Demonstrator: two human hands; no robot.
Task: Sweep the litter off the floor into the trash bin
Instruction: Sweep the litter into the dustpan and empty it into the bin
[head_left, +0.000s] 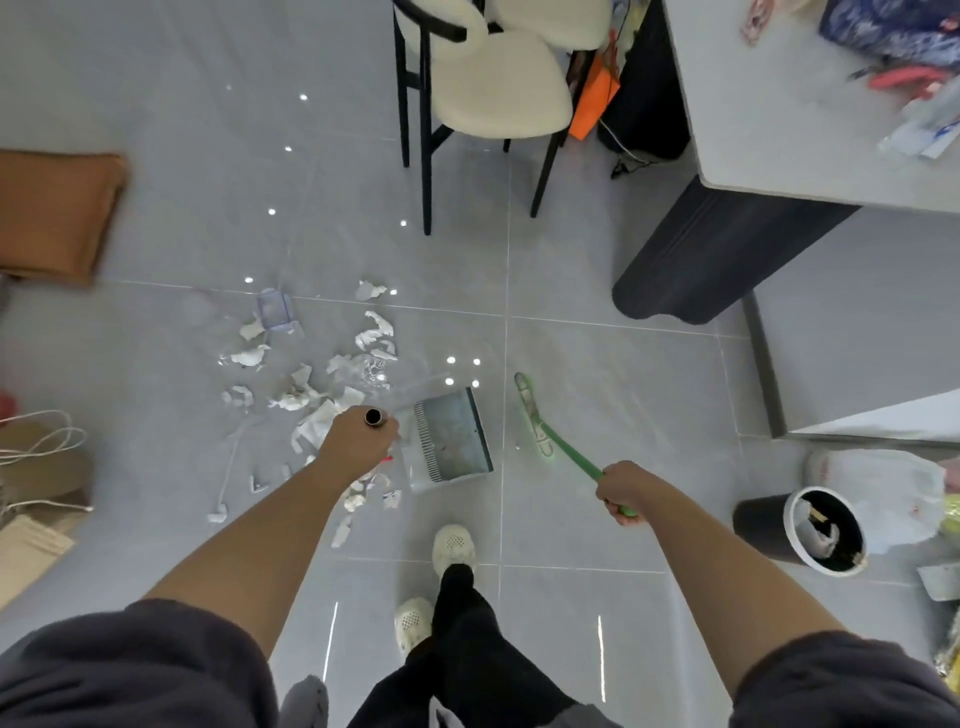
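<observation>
Torn white paper litter (311, 374) lies scattered on the grey tiled floor, along with a clear plastic piece (275, 310) and crumpled clear wrap (373, 370). My left hand (358, 441) grips the top of the dustpan's upright handle (374, 417). The grey-blue dustpan (451, 435) sits on the floor just right of the litter. My right hand (621, 493) grips a green broom handle (571, 457), whose head (530, 402) rests on the floor right of the dustpan. A black trash bin (810, 530) with a white rim stands at the right.
A cream chair with black legs (488, 88) stands ahead. A grey table (810, 114) with a dark base (717, 260) is at the upper right. A brown cushion (54, 213), bags and a cord (41, 441) lie left. White plastic bags (893, 493) sit behind the bin. My shoes (454, 545) stand below the dustpan.
</observation>
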